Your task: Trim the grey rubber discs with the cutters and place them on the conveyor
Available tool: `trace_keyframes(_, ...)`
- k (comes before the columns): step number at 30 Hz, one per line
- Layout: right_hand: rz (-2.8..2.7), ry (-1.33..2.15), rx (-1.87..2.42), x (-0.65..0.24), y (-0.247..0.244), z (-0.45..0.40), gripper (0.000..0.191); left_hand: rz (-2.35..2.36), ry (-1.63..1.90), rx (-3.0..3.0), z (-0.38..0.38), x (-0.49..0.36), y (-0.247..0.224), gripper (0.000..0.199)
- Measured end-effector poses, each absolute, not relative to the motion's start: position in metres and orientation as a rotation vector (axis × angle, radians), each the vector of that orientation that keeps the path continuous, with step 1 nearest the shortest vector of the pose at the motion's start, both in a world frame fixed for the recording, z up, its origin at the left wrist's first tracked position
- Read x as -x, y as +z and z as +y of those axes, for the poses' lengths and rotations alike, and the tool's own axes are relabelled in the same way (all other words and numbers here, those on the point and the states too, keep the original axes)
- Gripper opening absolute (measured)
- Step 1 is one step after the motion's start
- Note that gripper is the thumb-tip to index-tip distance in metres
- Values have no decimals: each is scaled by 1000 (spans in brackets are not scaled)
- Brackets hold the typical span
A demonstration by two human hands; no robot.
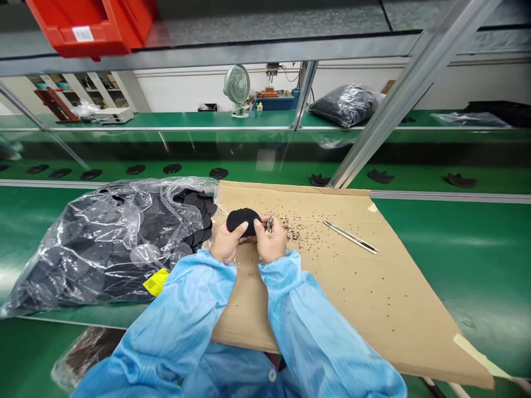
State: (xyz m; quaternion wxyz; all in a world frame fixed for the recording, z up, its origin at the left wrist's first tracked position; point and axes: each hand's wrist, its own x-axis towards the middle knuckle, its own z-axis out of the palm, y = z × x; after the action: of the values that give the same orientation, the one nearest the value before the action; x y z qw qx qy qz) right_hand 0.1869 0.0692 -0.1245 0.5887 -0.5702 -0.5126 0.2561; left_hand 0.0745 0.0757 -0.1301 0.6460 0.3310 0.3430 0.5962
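Note:
My left hand (225, 243) grips the left side of a round black pad (243, 219), thumb on its face. From the other side my right hand (272, 243) is closed on the pad's edge. A small metal tool (269, 224) also pokes out of my right hand; its kind is hard to make out. The pad is held tilted above a cardboard sheet (323, 298). Many tiny black bits (295, 232) are scattered on the cardboard to the right of my hands. To the left lies an open clear plastic bag (103, 243) full of similar black discs (194, 204).
A thin pen-like tool (351, 237) lies on the cardboard. Beyond the sheet, several black pieces (218, 173) sit on the green belt (265, 166). A slanted metal post (385, 105) rises at right, and a shelf with a red bin (95, 27) hangs overhead.

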Motion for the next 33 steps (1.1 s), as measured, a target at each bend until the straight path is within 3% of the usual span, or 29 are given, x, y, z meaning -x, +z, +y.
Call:
trace_keyframes(5,-1262,659,1365,-188,-124,70,22,841,1400,-757,76,-73,-131,52)
trace_keyframes(13,-1522,773,1276,-202,-123,75,36,776,1432,-854,79,-68,-135,40)
trace_keyframes(22,-1347,958,1184,-201,-124,75,34,723,1365,-965,77,-67,-132,36)
trace_keyframes(33,-1509,755,1098,-189,-118,63,30,707,1209,-597,85,-59,-132,40)
